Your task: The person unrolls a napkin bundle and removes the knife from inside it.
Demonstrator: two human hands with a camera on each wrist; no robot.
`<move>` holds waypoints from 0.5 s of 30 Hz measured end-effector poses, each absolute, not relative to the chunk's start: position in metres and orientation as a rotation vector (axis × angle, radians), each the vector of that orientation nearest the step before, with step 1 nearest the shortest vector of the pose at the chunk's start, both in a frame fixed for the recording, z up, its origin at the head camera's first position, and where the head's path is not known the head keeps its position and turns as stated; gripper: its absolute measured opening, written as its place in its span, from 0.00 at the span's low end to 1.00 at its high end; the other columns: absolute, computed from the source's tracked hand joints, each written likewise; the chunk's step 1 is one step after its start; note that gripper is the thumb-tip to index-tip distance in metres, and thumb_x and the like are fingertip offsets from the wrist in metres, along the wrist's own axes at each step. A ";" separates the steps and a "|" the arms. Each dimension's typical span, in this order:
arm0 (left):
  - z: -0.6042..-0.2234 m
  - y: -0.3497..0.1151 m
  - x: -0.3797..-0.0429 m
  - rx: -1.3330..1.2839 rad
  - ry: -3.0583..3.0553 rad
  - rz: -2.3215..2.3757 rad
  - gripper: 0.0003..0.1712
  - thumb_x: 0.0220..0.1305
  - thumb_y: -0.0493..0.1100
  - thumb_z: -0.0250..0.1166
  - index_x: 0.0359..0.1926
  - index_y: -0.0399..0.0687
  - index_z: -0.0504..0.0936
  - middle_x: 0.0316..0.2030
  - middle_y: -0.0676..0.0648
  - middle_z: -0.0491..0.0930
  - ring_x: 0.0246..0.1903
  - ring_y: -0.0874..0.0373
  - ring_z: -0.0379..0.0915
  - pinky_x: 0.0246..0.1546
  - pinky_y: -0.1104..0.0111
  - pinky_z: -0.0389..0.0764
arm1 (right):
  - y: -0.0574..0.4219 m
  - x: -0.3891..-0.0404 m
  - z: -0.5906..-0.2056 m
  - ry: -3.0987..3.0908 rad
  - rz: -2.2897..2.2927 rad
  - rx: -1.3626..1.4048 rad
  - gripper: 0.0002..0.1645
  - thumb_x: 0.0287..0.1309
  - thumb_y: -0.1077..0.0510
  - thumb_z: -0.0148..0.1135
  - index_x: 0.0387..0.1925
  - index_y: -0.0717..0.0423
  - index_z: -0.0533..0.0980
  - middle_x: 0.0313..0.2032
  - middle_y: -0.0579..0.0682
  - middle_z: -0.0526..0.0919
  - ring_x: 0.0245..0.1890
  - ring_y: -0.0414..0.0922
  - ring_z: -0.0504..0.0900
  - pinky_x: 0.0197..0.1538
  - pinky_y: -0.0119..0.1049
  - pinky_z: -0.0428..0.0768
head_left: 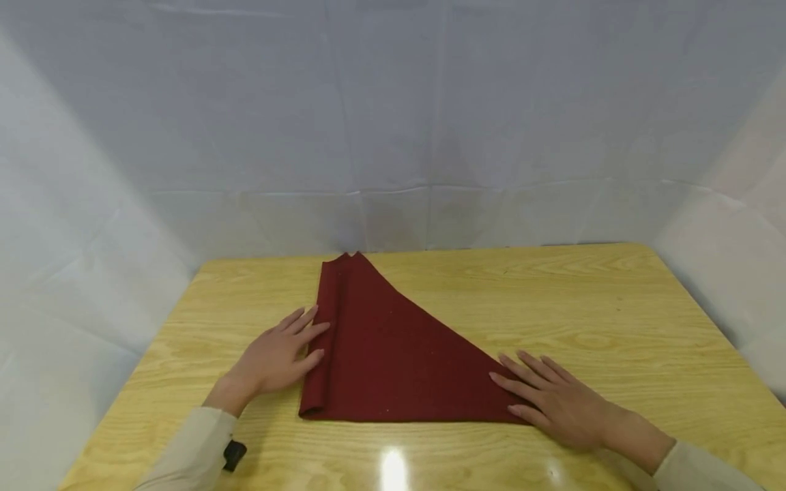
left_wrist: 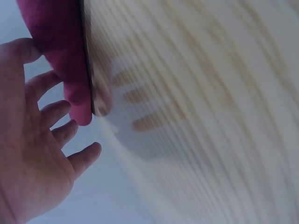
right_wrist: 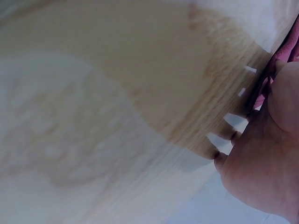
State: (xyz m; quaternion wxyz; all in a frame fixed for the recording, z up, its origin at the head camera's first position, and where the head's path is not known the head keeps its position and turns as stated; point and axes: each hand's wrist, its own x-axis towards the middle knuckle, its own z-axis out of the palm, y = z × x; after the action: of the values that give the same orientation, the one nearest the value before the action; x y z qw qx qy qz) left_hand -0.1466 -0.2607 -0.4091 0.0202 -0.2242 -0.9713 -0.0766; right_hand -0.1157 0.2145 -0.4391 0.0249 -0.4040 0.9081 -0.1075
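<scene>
While cloth (head_left: pixel 405 354) is spread, worktop (head_left: pixel 552 293) beneath it, cloth's folded left strip (head_left: pixel 316 389) is touched by left hand (head_left: pixel 275 358), right corner (head_left: pixel 488 402) by right hand (head_left: pixel 565 406); both grips loosely splayed, nothing held. Corner should be steadied, strip pressed evenly, without tugging.

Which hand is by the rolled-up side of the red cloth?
The left hand: its fingers are over the rolled strip. The right hand is at the red cloth's narrow end instead.
</scene>
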 end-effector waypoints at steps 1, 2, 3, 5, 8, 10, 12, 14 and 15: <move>-0.409 -0.264 -0.145 -0.689 -3.017 -0.252 0.29 0.70 0.54 0.53 0.67 0.47 0.70 0.69 0.39 0.58 0.68 0.41 0.50 0.60 0.47 0.63 | 0.215 -0.116 -0.439 2.805 -0.328 -1.242 0.29 0.74 0.45 0.42 0.72 0.41 0.59 0.73 0.50 0.52 0.70 0.57 0.52 0.62 0.59 0.57; -0.409 -0.267 -0.144 -0.685 -3.020 -0.264 0.28 0.71 0.54 0.52 0.67 0.46 0.70 0.69 0.38 0.58 0.68 0.40 0.50 0.59 0.46 0.64 | 0.215 -0.116 -0.439 2.802 -0.324 -1.235 0.29 0.74 0.45 0.42 0.72 0.41 0.59 0.73 0.50 0.52 0.70 0.57 0.51 0.62 0.59 0.57; -0.410 -0.269 -0.144 -0.677 -3.027 -0.274 0.29 0.71 0.54 0.52 0.67 0.46 0.69 0.69 0.38 0.58 0.68 0.40 0.50 0.59 0.46 0.64 | 0.215 -0.116 -0.439 2.801 -0.320 -1.232 0.29 0.74 0.45 0.41 0.72 0.41 0.59 0.73 0.50 0.52 0.70 0.57 0.51 0.62 0.58 0.56; -0.410 -0.273 -0.142 -0.662 -3.049 -0.296 0.30 0.73 0.56 0.49 0.68 0.46 0.68 0.69 0.39 0.57 0.68 0.40 0.49 0.59 0.46 0.65 | 0.216 -0.116 -0.439 2.804 -0.320 -1.228 0.29 0.73 0.45 0.42 0.72 0.41 0.59 0.73 0.50 0.52 0.70 0.57 0.51 0.61 0.58 0.56; -0.413 -0.276 -0.142 -0.649 -3.069 -0.319 0.31 0.73 0.57 0.47 0.69 0.46 0.66 0.70 0.39 0.56 0.69 0.40 0.48 0.58 0.45 0.65 | 0.215 -0.116 -0.439 2.804 -0.332 -1.229 0.28 0.73 0.45 0.42 0.72 0.41 0.59 0.73 0.50 0.52 0.70 0.57 0.51 0.61 0.59 0.56; -0.414 -0.277 -0.141 -0.639 -3.074 -0.325 0.31 0.73 0.58 0.46 0.69 0.46 0.65 0.70 0.40 0.56 0.69 0.41 0.48 0.58 0.45 0.65 | 0.215 -0.115 -0.439 2.805 -0.338 -1.240 0.28 0.73 0.45 0.43 0.72 0.42 0.60 0.73 0.50 0.53 0.70 0.57 0.52 0.61 0.60 0.57; -0.416 -0.277 -0.141 -0.633 -3.068 -0.322 0.31 0.73 0.57 0.46 0.69 0.46 0.65 0.70 0.40 0.56 0.69 0.41 0.48 0.59 0.45 0.65 | 0.215 -0.115 -0.438 2.801 -0.343 -1.246 0.28 0.73 0.46 0.43 0.72 0.42 0.59 0.73 0.51 0.53 0.70 0.57 0.52 0.61 0.60 0.57; -0.416 -0.277 -0.141 -0.633 -3.057 -0.307 0.31 0.73 0.57 0.47 0.69 0.46 0.66 0.70 0.39 0.56 0.69 0.41 0.48 0.59 0.46 0.64 | 0.214 -0.115 -0.438 2.793 -0.353 -1.247 0.28 0.73 0.46 0.42 0.72 0.42 0.59 0.73 0.51 0.52 0.70 0.58 0.51 0.61 0.61 0.57; -0.416 -0.276 -0.140 -0.635 -3.046 -0.298 0.31 0.73 0.56 0.47 0.69 0.46 0.66 0.70 0.39 0.56 0.69 0.41 0.48 0.59 0.46 0.65 | 0.214 -0.116 -0.438 2.787 -0.359 -1.246 0.29 0.74 0.46 0.42 0.72 0.42 0.59 0.73 0.51 0.52 0.70 0.58 0.51 0.61 0.61 0.57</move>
State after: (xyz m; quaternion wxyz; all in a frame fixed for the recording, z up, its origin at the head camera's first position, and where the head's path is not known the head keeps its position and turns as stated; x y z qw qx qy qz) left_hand -0.1403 -0.2761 -0.4158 0.0077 -0.2032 -0.9745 -0.0955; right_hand -0.1156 0.2142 -0.4384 0.0338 -0.4050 0.9062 -0.1168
